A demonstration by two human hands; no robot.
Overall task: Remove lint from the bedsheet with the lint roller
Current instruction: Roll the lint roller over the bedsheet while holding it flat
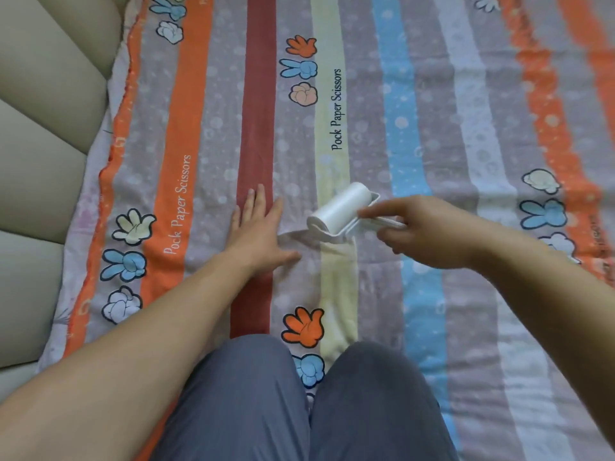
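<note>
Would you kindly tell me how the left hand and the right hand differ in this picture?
The left hand lies flat, fingers straight, on the bedsheet; the right hand curls round the handle of the lint roller. The left hand rests on the dark red stripe; the right hand is over the blue stripe. Both are bare and reach forward.

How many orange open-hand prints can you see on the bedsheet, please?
2. One orange hand print lies far up the bedsheet beside the yellow stripe; the other is near the person's legs. More may lie under them or out of frame.
</note>
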